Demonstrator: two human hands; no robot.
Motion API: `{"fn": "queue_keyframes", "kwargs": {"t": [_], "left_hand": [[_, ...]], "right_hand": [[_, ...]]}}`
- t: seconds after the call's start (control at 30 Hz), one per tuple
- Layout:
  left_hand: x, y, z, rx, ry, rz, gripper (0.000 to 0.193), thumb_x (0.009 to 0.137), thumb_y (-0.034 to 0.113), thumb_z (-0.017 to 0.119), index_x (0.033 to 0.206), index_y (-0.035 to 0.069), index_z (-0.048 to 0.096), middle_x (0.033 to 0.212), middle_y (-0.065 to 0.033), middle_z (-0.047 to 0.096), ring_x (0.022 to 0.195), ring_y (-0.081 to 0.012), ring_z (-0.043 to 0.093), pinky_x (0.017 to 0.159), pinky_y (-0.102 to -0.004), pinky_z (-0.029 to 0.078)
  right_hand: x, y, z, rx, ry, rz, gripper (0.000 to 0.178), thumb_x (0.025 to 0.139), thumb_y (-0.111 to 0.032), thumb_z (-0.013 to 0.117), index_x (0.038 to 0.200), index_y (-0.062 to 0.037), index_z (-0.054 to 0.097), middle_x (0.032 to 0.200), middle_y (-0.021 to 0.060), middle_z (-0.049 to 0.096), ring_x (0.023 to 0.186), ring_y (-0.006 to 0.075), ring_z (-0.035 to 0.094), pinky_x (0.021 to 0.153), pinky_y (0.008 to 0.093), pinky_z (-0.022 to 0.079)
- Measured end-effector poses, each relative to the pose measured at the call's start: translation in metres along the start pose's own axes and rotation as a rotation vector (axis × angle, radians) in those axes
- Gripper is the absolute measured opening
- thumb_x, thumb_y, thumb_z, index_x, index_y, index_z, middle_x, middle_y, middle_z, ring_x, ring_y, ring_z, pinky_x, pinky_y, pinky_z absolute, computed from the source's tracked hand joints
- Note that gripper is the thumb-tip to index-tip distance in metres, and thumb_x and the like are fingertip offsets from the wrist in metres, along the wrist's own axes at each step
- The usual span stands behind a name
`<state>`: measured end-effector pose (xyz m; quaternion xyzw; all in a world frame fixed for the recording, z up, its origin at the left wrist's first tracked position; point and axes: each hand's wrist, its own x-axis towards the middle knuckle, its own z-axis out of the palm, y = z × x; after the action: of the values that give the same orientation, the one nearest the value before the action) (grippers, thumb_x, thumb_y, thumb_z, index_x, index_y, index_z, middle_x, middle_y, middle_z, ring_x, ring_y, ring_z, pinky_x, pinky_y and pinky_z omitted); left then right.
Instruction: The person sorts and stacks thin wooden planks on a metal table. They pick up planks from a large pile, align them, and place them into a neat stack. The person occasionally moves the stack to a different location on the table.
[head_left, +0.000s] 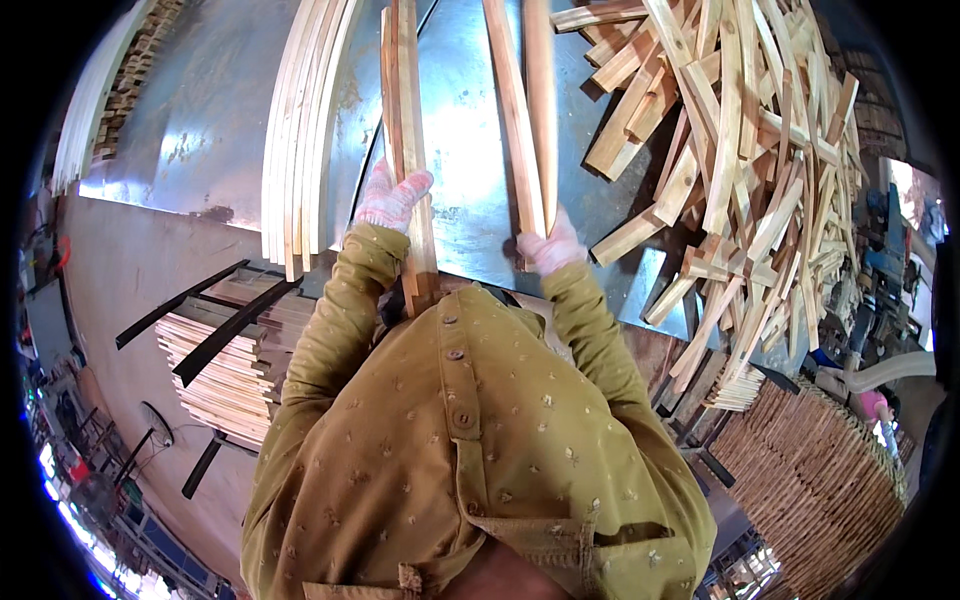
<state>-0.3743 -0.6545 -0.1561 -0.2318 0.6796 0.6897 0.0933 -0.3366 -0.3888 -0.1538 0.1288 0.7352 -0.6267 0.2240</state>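
My left hand [392, 202], in a pale knitted glove, is closed on long wooden strips [403, 95], with the thumb lying across them. Their near end reaches back close to the front of my shirt. My right hand [554, 245], gloved as well, grips the near ends of two more wooden strips [514, 115], which touch there and spread slightly apart farther away. Its fingers are partly hidden behind the wood. Both sets point away from me over a shiny metal tabletop [458, 150], with a gap between them.
Left of my left hand, pale strips [305, 130] lie side by side, overhanging the table's near edge. A large jumbled heap of wooden pieces [735, 130] covers the right side. Below stand stacked strips [215, 365] by black metal bars [235, 330], and a tall wood stack [810, 480].
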Motion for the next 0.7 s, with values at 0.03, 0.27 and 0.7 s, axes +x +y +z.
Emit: {"fn": "queue_keyframes", "kwargs": {"t": [0.03,0.27,0.7], "left_hand": [[0.012,-0.029,-0.005,0.020,0.030,0.018,0.065,0.087,0.022,0.075,0.140,-0.001,0.046,0.122,-0.0108,0.062,0.109,-0.0190,0.058,0.095,-0.0310,0.045],[0.017,-0.033,0.023,0.084,-0.006,-0.006,0.060,0.085,0.029,0.077,0.130,0.000,0.051,0.110,-0.0099,0.063,0.095,-0.0191,0.062,0.083,-0.0324,0.052],[0.035,-0.067,0.014,-0.211,0.022,-0.133,0.044,0.083,0.018,0.076,0.119,0.002,0.057,0.092,-0.0071,0.067,0.073,-0.0200,0.066,0.061,-0.0325,0.056]], "right_hand": [[-0.006,-0.001,0.009,-0.385,0.124,-0.089,0.071,0.080,-0.005,0.065,0.145,-0.0008,0.036,0.117,0.0219,0.063,0.103,0.0333,0.063,0.093,0.0379,0.052],[-0.009,-0.013,0.081,0.087,-0.038,0.388,0.077,0.089,-0.026,0.064,0.152,-0.0098,0.023,0.138,0.0216,0.050,0.118,0.0346,0.057,0.102,0.0414,0.047],[-0.014,0.000,0.001,-1.161,0.403,-0.084,0.096,0.078,-0.053,0.071,0.148,-0.0017,0.030,0.119,0.0236,0.059,0.101,0.0403,0.061,0.089,0.0467,0.049]]}}
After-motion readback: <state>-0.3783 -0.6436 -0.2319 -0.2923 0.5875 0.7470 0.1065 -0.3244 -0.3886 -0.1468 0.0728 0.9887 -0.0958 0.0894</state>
